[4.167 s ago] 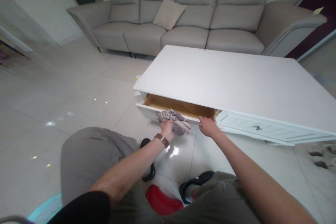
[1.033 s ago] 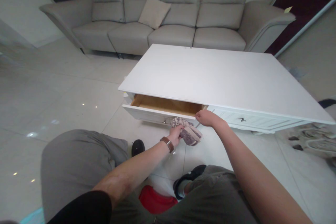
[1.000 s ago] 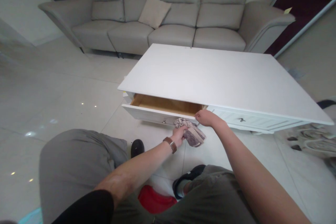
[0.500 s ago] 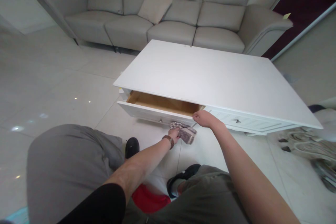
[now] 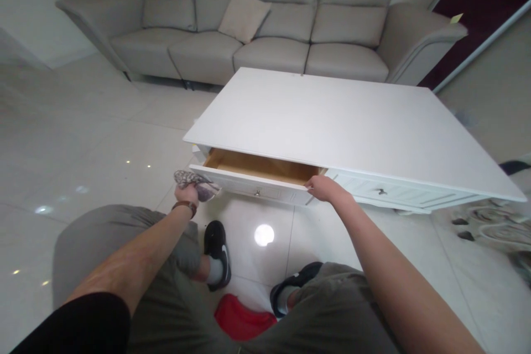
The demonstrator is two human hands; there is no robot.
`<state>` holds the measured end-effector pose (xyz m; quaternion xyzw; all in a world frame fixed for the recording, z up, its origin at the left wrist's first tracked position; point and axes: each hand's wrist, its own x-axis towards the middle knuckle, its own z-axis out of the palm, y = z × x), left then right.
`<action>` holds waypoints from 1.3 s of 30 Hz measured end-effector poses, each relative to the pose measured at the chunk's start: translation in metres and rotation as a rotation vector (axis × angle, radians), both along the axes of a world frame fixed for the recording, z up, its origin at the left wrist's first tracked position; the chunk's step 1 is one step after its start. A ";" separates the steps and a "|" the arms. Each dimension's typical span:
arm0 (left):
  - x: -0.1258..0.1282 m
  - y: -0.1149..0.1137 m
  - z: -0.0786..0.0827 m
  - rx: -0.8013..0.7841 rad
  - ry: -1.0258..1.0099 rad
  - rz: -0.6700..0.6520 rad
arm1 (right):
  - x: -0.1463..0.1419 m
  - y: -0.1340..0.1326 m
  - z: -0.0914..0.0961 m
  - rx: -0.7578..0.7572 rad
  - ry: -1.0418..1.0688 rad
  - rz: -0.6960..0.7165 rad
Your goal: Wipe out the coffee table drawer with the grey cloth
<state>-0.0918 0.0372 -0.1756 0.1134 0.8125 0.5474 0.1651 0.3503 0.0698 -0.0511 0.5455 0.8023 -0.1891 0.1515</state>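
Note:
A white coffee table [image 5: 332, 116] stands in front of me with its left drawer [image 5: 232, 181] pulled partway out, showing bare wood inside. My left hand [image 5: 187, 193], with a brown band on its wrist, is closed around a patterned grey-and-white cloth [image 5: 203, 185]. That cloth is at the left end of the drawer front. At the drawer's right front corner my right hand [image 5: 321, 187] is closed, fingers gripping the top edge of the front panel. A small metal knob [image 5: 258, 193] sits midway along that panel.
Behind the table is a long grey sofa [image 5: 269, 58] with a beige cushion [image 5: 244, 15]. A second drawer with a knob [image 5: 381, 192] is on the right. Between my shoes lies a red object [image 5: 243, 318] on the tiled floor. Carved furniture [image 5: 492, 221] stands at far right.
My left hand has carried the cloth leftward along the drawer front, from near its right end to its left end. My right hand keeps its hold on the corner.

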 end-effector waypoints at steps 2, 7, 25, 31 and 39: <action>-0.015 0.005 0.002 0.010 0.053 0.014 | -0.001 0.000 0.002 -0.006 -0.015 0.008; -0.004 0.002 -0.007 0.017 0.160 0.009 | -0.003 0.001 0.004 -0.004 -0.073 0.049; 0.161 -0.044 0.060 -0.079 0.701 -1.102 | -0.007 0.003 0.000 0.024 -0.098 0.075; 0.248 -0.035 0.086 0.051 1.085 -1.483 | -0.005 0.001 -0.004 0.054 -0.126 0.014; 0.260 -0.023 0.072 -0.008 1.220 -1.479 | 0.009 0.001 -0.016 0.070 -0.113 -0.012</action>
